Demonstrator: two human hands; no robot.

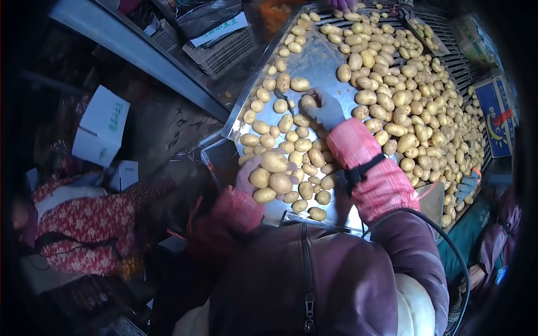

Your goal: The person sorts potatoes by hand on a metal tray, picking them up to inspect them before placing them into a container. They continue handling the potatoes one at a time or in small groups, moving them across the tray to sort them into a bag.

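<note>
My right hand [328, 110], in a light grey glove, pinches a potato [307, 102] between thumb and fingers over the metal table [314, 59]. Low on the left side of the table, my gloved left hand [247, 178] cradles several potatoes [274, 161] bunched together, its fingers partly hidden behind them. Loose potatoes [303, 145] of mixed sizes lie between and around my two hands. A small dark tool or strap [284, 97] lies among the potatoes left of my right hand.
A large heap of potatoes [400, 101] covers the right side, over dark slats [462, 70]. Co-workers' gloved hands [467, 186] show at the right edge and the top. A metal beam [140, 53], a plastic crate [221, 53], a white box [101, 126] and a seated person [84, 224] are leftward.
</note>
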